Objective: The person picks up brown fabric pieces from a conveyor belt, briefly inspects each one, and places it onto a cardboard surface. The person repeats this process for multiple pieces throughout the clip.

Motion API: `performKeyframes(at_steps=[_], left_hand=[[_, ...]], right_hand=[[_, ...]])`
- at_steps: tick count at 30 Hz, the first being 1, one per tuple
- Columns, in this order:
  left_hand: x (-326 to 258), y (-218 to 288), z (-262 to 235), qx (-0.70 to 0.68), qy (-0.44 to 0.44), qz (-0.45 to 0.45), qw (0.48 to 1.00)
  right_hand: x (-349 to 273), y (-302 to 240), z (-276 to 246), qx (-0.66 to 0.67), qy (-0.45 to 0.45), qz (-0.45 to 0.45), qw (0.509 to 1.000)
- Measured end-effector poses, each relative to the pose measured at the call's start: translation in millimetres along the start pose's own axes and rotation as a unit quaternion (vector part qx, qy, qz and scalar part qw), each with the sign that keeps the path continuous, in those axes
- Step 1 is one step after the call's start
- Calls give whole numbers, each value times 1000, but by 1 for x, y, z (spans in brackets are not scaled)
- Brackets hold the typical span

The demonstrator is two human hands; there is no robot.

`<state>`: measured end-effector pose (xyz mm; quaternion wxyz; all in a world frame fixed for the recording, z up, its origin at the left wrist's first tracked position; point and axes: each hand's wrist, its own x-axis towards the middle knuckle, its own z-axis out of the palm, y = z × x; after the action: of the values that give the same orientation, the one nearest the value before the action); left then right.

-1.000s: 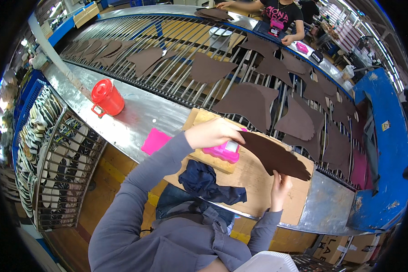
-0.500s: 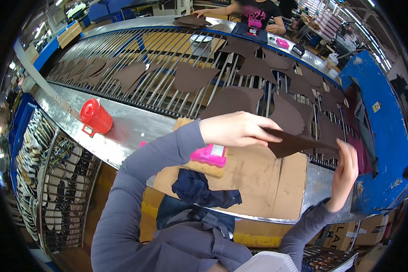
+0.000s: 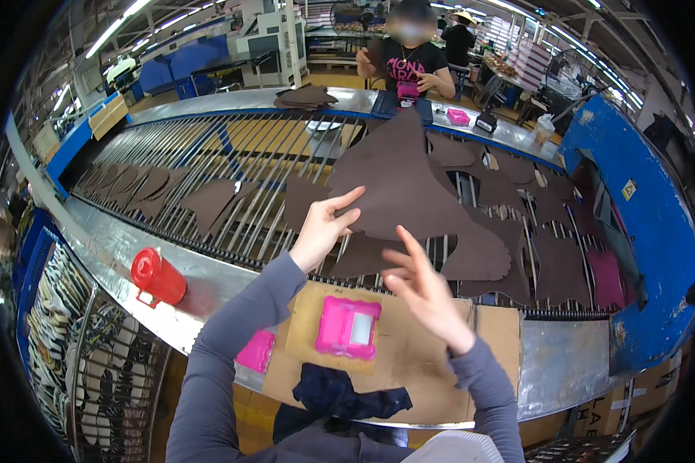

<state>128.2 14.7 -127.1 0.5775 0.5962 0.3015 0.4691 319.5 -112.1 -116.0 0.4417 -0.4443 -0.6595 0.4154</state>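
Head view: my right hand spread, can't tell if left hand pinches; best lay brown sheet, twelve o'clock, unfolded.

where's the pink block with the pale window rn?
In the head view, just below centre, the pink block sits on the tan board, lower-left of the right hand, with the dark blue cloth below it in the picture.

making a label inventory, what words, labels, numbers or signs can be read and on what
Co-worker's black T-shirt: pink lettering, not copied here.
Cardboard box, lower right: dark capitals, not copied here.
Yellow label on blue machine: triangle sign; any wording too small.
Large brown cut piece: no text visible.
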Motion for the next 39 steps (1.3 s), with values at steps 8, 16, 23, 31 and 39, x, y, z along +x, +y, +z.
performKeyframes(at_steps=[8,16,23,31,39], left_hand=[[22,-69,-8,-156,-98,-135,974],[78,-150,-65,-143,-74,-233,959],[104,-204,-56,-138,-75,-330,931],[104,-208,-61,-94,-92,-342,931],[90,-183,-84,10,-51,-299,953]], right_hand=[[117,140,-11,261,279,-24,924],[144,211,-63,242,191,126,943],[159,271,-86,160,192,238,939],[161,298,-90,125,220,204,946],[165,310,-97,-29,223,197,954]])
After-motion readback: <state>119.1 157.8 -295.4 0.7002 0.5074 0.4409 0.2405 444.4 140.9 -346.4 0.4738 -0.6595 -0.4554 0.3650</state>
